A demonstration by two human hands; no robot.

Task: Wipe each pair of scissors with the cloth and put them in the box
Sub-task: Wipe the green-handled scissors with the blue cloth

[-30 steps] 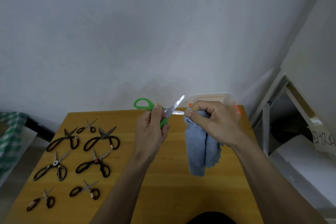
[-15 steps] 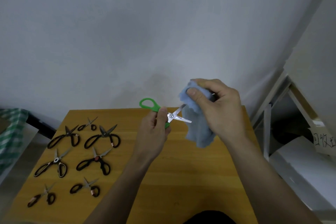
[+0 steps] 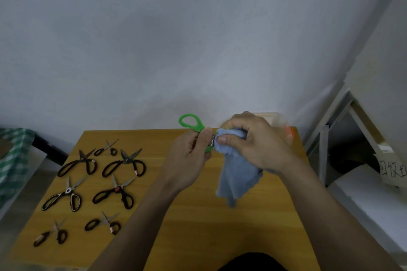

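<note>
Both hands raised, left hand (image 3: 189,149) gripping green scissors (image 3: 191,123), right hand (image 3: 253,138) apparently bunching cloth (image 3: 239,174)

Pretty dim, flat light, soft shadow on the grey wall (image 3: 198,50), slightly soft focus, heavy wide-angle bending at the edges.

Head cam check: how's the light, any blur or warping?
Head view: dim, flat light, no glare; wide-angle bend curves the table edges; green scissors and cloth look soft; box behind right hand is hazy.
</note>
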